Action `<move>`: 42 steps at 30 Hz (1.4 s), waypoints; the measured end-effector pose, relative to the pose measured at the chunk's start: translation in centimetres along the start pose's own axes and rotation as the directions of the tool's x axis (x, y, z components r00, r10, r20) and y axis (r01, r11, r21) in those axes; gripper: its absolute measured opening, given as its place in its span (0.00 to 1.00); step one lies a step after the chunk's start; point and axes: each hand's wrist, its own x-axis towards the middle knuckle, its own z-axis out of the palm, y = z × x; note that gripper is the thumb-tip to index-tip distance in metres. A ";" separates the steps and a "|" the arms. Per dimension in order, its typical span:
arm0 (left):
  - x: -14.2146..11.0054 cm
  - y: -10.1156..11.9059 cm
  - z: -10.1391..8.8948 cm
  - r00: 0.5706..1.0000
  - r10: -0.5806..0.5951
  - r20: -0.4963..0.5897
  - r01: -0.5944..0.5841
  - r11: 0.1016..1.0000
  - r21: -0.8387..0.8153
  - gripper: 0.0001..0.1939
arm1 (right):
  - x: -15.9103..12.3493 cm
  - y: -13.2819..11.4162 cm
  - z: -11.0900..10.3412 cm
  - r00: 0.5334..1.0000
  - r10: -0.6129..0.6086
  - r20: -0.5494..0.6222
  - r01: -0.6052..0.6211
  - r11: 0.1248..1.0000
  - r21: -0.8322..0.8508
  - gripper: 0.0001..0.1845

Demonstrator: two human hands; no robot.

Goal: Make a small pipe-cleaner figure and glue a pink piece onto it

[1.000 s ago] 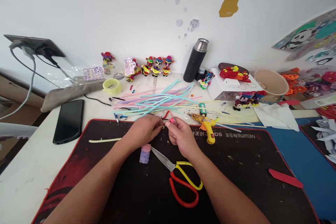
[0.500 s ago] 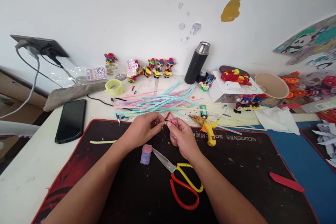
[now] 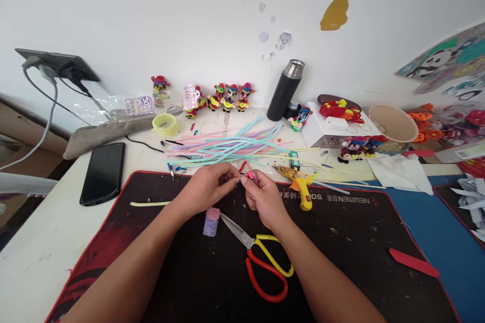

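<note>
Over the black desk mat (image 3: 341, 272), my two hands meet at the fingertips. My left hand (image 3: 212, 185) is closed in a pinch; what lies between its fingertips is too small to make out. My right hand (image 3: 263, 198) is closed on a small pink piece (image 3: 253, 176), mostly hidden by the thumb and fingers. Below my hands lies a pink-and-purple ridged block (image 3: 211, 223), touching or nearly touching the tip of the scissors (image 3: 246, 242). Those scissors have one red and one yellow handle and lie partly spread. Beyond my fingers is a pile of pastel pipe cleaners (image 3: 235, 149).
A yellow glue gun (image 3: 303, 193) lies right of my hands. A phone (image 3: 102, 174) and a roll of tape (image 3: 165, 124) are at the left. Several small dolls (image 3: 228, 98) and a black thermos (image 3: 286, 91) stand by the wall. A red strip (image 3: 414, 262) lies at the right.
My fingertips have shifted very slightly against each other. The view has moved a little; everything on the desk stays where it was.
</note>
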 end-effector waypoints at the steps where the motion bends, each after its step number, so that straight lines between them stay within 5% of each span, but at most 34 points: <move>1: 0.0 0.0 -0.1 1.000 0.004 -0.002 -0.004 1.000 -0.007 0.11 | 0.0 0.0 0.0 1.000 -0.001 -0.003 0.001 1.000 0.003 0.22; 18: -0.1 0.0 -0.2 1.000 -0.009 0.009 0.009 1.000 -0.020 0.08 | -0.1 -0.2 0.0 1.000 0.002 0.006 -0.002 1.000 0.011 0.22; 30: 0.2 -0.3 -0.7 0.974 -0.152 0.169 0.195 0.941 -0.276 0.15 | 0.0 0.2 -0.1 1.000 -0.018 -0.003 0.018 1.000 0.008 0.22; 42: 0.4 -0.3 -0.5 0.961 -0.170 0.219 0.245 0.891 -0.383 0.16 | 0.0 0.1 -0.1 1.000 -0.022 0.016 0.022 1.000 0.003 0.21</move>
